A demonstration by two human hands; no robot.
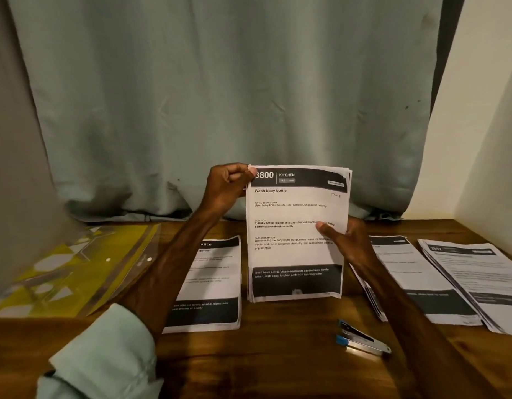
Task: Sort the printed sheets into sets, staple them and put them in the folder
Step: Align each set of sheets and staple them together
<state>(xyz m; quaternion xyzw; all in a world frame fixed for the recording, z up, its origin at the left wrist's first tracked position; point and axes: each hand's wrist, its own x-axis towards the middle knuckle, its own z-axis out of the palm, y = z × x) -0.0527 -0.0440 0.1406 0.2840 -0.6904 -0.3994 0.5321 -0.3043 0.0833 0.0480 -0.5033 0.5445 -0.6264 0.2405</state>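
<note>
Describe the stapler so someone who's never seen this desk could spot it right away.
On the wooden table, look nearer the person than the stack of sheets held upright, slightly right. The stapler lies small, blue and silver, unlike the flat black-and-white paper piles around it.

Both hands are holding a stack of sheets upright in front of the body.
The left hand is pinching the stack's top left corner, its fingers curling at the edge, and its forearm is rising from a pale pushed-back sleeve. The right hand is gripping the right edge lower down, thumb pressing on the front page, and its bare forearm is reaching in from the lower right.
</note>
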